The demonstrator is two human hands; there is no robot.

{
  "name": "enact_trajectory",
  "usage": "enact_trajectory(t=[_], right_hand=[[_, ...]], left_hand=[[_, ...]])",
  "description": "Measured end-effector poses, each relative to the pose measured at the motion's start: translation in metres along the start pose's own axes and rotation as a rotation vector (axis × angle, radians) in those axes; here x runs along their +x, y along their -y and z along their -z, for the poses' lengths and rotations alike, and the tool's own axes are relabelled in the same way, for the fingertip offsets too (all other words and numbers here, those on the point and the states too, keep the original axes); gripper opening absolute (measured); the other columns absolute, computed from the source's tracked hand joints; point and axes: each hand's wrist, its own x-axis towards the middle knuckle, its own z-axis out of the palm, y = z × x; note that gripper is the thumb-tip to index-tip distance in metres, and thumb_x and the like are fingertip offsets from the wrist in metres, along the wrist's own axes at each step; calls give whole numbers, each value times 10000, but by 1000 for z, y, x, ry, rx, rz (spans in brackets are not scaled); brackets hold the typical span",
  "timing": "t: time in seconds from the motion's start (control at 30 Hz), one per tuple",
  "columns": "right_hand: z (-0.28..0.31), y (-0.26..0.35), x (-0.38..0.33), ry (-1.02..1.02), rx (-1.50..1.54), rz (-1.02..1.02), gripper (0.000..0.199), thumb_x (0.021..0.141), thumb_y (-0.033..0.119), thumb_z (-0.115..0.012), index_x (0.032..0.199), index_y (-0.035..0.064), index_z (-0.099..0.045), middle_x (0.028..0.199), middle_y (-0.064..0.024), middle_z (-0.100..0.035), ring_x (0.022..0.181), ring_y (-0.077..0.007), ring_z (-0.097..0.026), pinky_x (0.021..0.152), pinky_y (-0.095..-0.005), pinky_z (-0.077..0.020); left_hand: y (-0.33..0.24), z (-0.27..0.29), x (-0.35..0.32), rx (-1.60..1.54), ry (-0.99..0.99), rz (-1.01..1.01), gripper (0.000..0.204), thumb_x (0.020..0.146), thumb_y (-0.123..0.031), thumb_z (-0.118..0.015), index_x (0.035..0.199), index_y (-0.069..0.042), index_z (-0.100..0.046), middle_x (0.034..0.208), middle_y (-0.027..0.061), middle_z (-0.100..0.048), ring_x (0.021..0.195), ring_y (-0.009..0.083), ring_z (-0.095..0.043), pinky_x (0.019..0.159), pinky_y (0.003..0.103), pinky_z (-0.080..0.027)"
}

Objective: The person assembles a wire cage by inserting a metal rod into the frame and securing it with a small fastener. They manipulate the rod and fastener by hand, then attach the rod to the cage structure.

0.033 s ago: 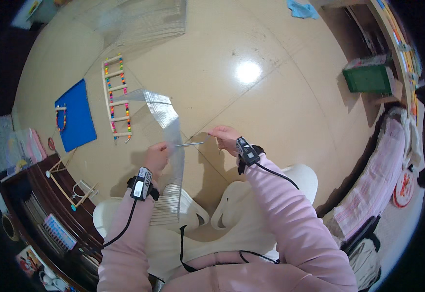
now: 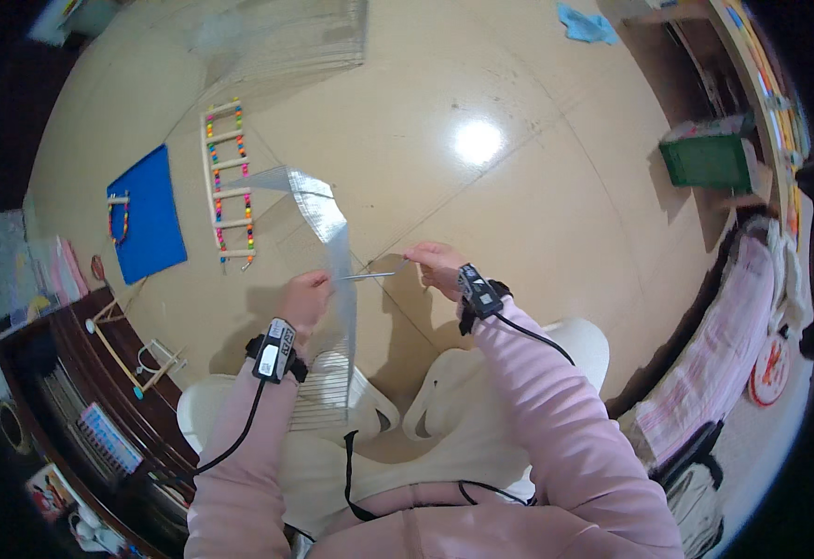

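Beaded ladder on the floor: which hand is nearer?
Left. The left hand is below and right of the beaded ladder; the right hand is farther right, past the mesh strip.

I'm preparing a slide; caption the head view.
Left hand and right hand flank a slim silver rod by a bent, silvery wire-grid panel.

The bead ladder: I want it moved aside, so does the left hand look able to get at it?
Probably yes, at the near end of the bead ladder: floor shows between it and the left hand. That hand seems to grip the metal rod, though, and would need freeing.
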Motion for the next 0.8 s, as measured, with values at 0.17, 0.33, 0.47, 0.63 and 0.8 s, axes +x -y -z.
enact_trajectory(t=[0.17, 0.33, 0.47, 0.63, 0.8], right_hand=[[11, -1, 1, 79, 48, -25, 138, 807, 203, -595, 784, 74, -549, 529, 62, -346, 438, -54, -285, 410, -218, -245], [15, -2, -1, 59, 30, -65, 130, 832, 194, -573, 849, 73, -529, 523, 73, -306, 439, -43, -260, 416, -209, -226], [12, -1, -3, 28, 18, -11, 130, 851, 195, -547, 840, 66, -529, 508, 72, -290, 426, -47, -245, 413, -211, -221], [10, 0, -4, 51, -32, 21, 154, 880, 209, -506, 859, 57, -512, 496, 63, -258, 424, -52, -226, 415, -214, -214], [10, 3, -4, 64, -23, 6, 176, 883, 229, -506, 868, 53, -508, 492, 62, -250, 421, -53, -219, 415, -216, -209]], left_hand=[[1, -1, -5, -148, 138, -119, 212, 818, -118, -563, 985, -1, -617, 860, 64, -636, 788, 111, -576, 709, 229, -445], [18, -2, 11, -141, 146, -116, 221, 816, -103, -562, 997, 15, -609, 887, 80, -641, 814, 110, -575, 750, 238, -445], [28, -4, 20, -152, 133, -131, 224, 815, -103, -562, 997, 20, -608, 879, 88, -645, 809, 114, -581, 751, 242, -447], [25, 0, 15, -203, 155, -117, 228, 802, -115, -582, 989, 12, -614, 870, 93, -648, 797, 135, -594, 731, 245, -453], [21, 6, 12, -226, 177, -83, 215, 771, -108, -619, 956, 0, -624, 862, 79, -641, 805, 131, -581, 747, 245, -445]])
